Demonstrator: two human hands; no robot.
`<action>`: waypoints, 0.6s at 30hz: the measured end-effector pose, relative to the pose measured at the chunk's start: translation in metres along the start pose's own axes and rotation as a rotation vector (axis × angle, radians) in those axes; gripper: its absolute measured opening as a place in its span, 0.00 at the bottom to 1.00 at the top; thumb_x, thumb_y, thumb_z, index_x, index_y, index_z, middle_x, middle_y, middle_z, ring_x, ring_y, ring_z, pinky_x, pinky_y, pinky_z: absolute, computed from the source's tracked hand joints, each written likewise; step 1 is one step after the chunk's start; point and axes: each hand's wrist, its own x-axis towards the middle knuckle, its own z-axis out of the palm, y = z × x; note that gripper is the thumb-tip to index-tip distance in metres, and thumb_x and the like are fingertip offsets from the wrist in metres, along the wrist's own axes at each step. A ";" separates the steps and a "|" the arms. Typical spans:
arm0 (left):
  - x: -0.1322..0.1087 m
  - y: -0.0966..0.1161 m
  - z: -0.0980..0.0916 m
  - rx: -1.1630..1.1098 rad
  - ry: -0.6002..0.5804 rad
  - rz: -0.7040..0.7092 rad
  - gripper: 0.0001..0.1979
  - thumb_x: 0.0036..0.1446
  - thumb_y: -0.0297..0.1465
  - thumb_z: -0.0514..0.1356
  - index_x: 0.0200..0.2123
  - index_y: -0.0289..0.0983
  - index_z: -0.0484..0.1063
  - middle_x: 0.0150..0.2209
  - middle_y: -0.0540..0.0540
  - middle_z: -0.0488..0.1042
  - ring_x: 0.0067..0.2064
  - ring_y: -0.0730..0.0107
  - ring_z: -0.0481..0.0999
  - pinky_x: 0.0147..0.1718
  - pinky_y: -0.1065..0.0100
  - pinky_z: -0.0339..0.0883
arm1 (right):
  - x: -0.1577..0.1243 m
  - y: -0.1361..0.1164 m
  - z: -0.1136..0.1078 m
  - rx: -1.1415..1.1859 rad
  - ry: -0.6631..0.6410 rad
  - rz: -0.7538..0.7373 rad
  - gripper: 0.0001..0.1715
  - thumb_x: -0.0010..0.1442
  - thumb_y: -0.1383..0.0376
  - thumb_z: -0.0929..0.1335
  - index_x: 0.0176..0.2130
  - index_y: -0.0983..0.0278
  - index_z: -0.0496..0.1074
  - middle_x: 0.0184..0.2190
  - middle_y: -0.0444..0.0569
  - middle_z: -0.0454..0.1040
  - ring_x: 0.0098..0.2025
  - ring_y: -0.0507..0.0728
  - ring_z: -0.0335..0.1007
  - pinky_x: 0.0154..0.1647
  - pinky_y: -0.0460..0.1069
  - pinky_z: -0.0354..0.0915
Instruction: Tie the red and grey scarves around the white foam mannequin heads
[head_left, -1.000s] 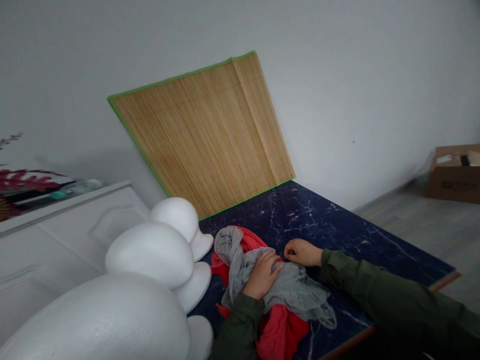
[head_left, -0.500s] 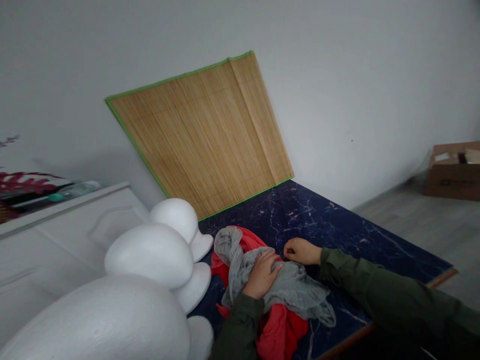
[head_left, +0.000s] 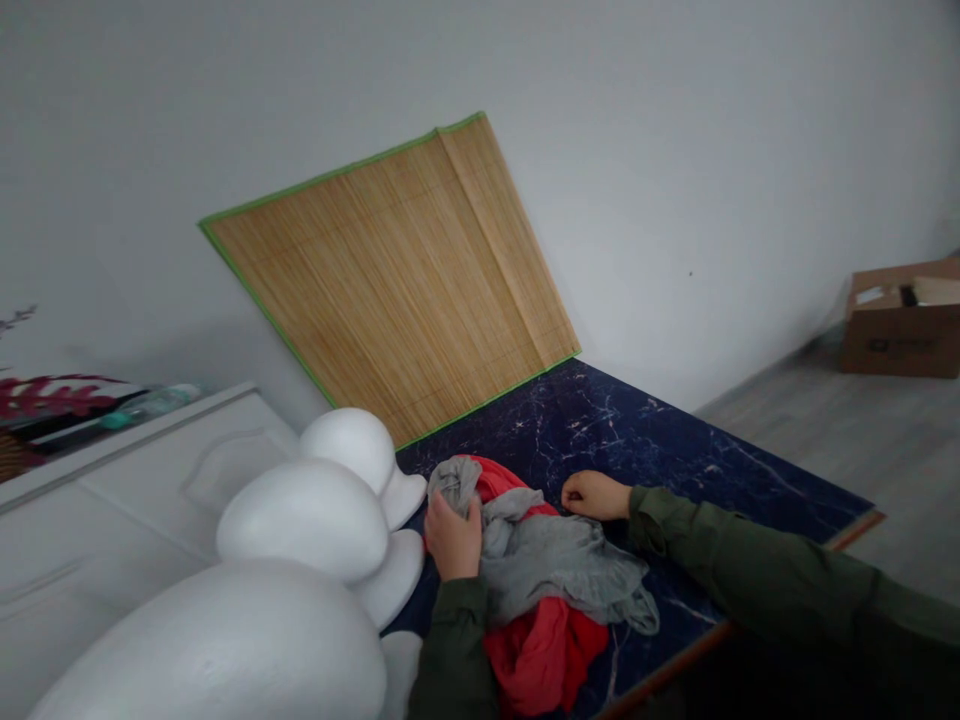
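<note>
A crumpled grey cloth (head_left: 555, 560), thin and scarf-like, lies in a heap over a red cloth (head_left: 536, 655) on the dark blue marble-patterned table. At the heap's upper left end, my left hand (head_left: 454, 540) is closed around a bunched part of the grey cloth, the thumb on its right side. My right hand (head_left: 598, 495) rests on the tabletop just right of the heap. Its fingers are curled in loosely, and nothing shows in them.
Large white rounded figures (head_left: 304, 520) stand close on the left. A bamboo mat (head_left: 397, 280) with green edging leans on the wall behind the table (head_left: 675, 450). Beyond them is a white cabinet (head_left: 172, 470) with items on top. A cardboard box (head_left: 904, 335) sits on the floor at right.
My left hand has moved left from lying flat on the middle of the grey cloth to its bunched upper end, and its fingers have closed there. The right hand stays in place.
</note>
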 end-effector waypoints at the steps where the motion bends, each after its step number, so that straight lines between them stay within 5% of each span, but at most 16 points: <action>1: 0.000 -0.006 0.002 0.038 -0.051 -0.059 0.17 0.47 0.38 0.56 0.38 0.33 0.67 0.40 0.34 0.71 0.46 0.47 0.69 0.42 0.50 0.63 | 0.000 0.000 0.000 0.003 0.001 0.001 0.12 0.48 0.69 0.61 0.29 0.65 0.74 0.27 0.46 0.74 0.28 0.51 0.66 0.30 0.44 0.57; 5: -0.003 -0.015 0.009 0.048 -0.064 -0.096 0.08 0.49 0.36 0.54 0.26 0.37 0.67 0.30 0.39 0.73 0.42 0.47 0.71 0.39 0.47 0.63 | 0.000 0.000 0.003 0.029 0.014 0.013 0.11 0.48 0.68 0.62 0.28 0.65 0.74 0.27 0.47 0.74 0.29 0.51 0.66 0.30 0.44 0.57; 11: -0.006 0.004 -0.005 -0.099 0.062 -0.006 0.20 0.58 0.37 0.41 0.45 0.31 0.61 0.42 0.33 0.70 0.47 0.55 0.69 0.44 0.56 0.64 | 0.001 -0.005 -0.004 0.103 0.111 0.070 0.15 0.55 0.61 0.61 0.29 0.67 0.72 0.27 0.48 0.73 0.28 0.51 0.65 0.30 0.44 0.58; 14: -0.021 0.022 -0.011 -0.221 0.034 0.298 0.20 0.57 0.35 0.44 0.50 0.30 0.58 0.50 0.33 0.66 0.54 0.57 0.63 0.50 0.57 0.60 | -0.002 -0.022 -0.004 0.360 0.162 0.025 0.28 0.58 0.50 0.56 0.32 0.69 0.72 0.30 0.51 0.72 0.32 0.53 0.66 0.36 0.47 0.61; 18: -0.041 0.057 -0.012 -0.240 -0.249 0.858 0.23 0.52 0.36 0.52 0.51 0.33 0.59 0.56 0.36 0.60 0.59 0.57 0.55 0.56 0.54 0.52 | -0.008 -0.052 0.010 1.066 0.118 0.018 0.33 0.50 0.42 0.60 0.39 0.67 0.70 0.36 0.51 0.72 0.41 0.56 0.67 0.48 0.53 0.60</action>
